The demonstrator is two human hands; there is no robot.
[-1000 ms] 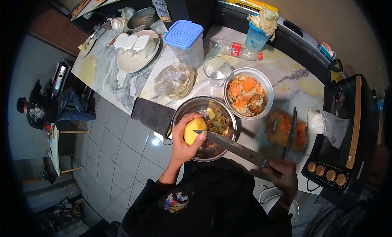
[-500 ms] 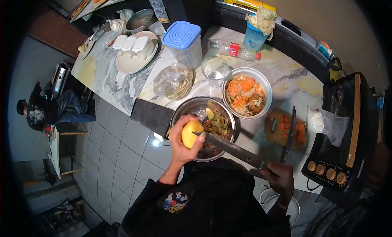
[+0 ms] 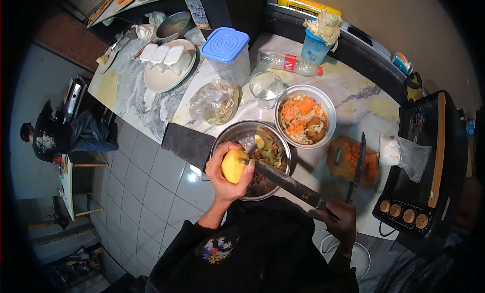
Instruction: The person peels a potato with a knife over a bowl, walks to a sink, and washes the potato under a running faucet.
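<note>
Gripping one yellow potato (image 3: 234,165), your left hand (image 3: 225,184) holds it above the near-left edge of a steel bowl (image 3: 251,122). The fingers (image 3: 248,171) are clenched round the potato's right side and the thumb is curled over its top. The potato's ends are partly covered, so you cannot tell its long axis for certain.

Your right hand (image 3: 339,223) is closed tight on the handle of a long knife (image 3: 288,183). The knife's long axis runs on a diagonal from your right hand, low and close to your body, up and leftward. Its tip points at the potato and touches it just beside your fingers, and the blade crosses over the bowl's near rim.

Count two knives: the one you hold, and a second knife (image 3: 357,164) lying across a small cutting board (image 3: 337,156) with chopped carrot, its tip pointing away from you.

Count two round bowls on the worktop (image 3: 353,98). The steel one under the potato has peelings in it. The second bowl (image 3: 331,103), touching it on the far right, has grated carrot and other vegetables.

Beyond them stand one glass (image 3: 266,88), one tub with a blue lid (image 3: 227,48) and one blue cup (image 3: 313,46). One plastic bottle (image 3: 285,60) lies on its side. A plate (image 3: 160,78) farther left carries three white-lidded pots.
</note>
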